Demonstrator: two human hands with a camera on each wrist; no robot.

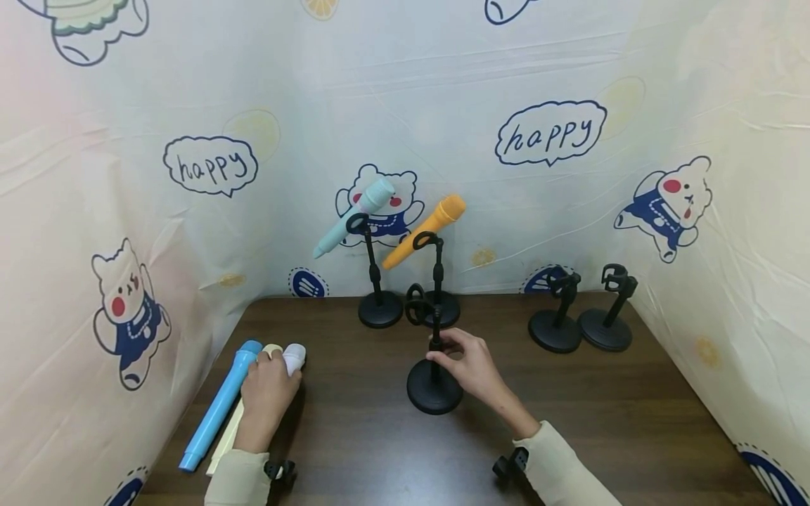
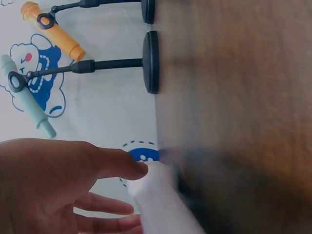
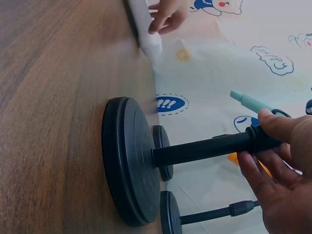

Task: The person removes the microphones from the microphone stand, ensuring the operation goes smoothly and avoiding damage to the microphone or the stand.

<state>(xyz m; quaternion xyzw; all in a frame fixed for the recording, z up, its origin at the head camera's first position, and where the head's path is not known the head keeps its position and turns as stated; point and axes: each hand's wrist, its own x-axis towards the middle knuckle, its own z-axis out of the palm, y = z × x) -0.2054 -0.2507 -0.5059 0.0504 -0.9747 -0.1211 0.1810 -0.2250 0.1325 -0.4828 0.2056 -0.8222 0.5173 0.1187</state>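
One right hand pinches front stand; left hand, nine o'clock, seemingly grips white microphone; front stand's drift towards twelve could jostle orange microphone.

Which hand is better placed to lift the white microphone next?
Probably the left hand: its thumb and fingers are already at the white microphone, while the right hand is farther away, holding a black stand.
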